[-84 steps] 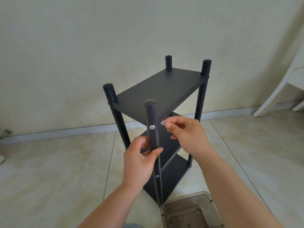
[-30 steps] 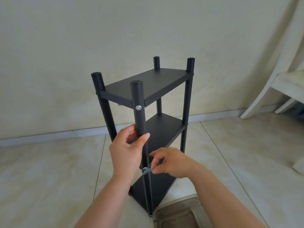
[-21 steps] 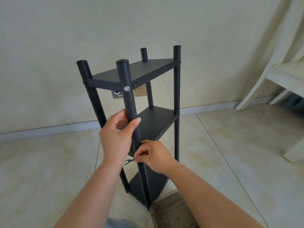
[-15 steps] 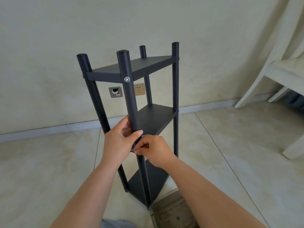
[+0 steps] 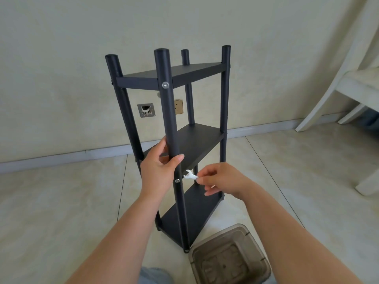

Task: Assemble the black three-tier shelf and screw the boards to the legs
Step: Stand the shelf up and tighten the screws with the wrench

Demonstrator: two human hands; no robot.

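The black three-tier shelf (image 5: 196,140) stands upright on the tiled floor, with three boards between four round legs. My left hand (image 5: 159,171) grips the nearest front leg (image 5: 170,119) just above the middle board. A silver screw (image 5: 165,85) sits in that leg at the top board, and another screw (image 5: 177,181) shows at the middle board, just below my left thumb. My right hand (image 5: 220,179) pinches a small silver flat wrench (image 5: 190,175), its open jaw pointing left and a short way right of the middle screw.
A translucent brown plastic box (image 5: 229,257) lies on the floor at the shelf's near right foot. A white chair (image 5: 352,85) stands at the right. The wall behind carries an open socket box (image 5: 146,110) and a gold outlet (image 5: 178,106).
My right hand went from the top screw down to the middle screw with the wrench. It has now drawn the wrench a little to the right, off the leg. My left hand slid down the leg.
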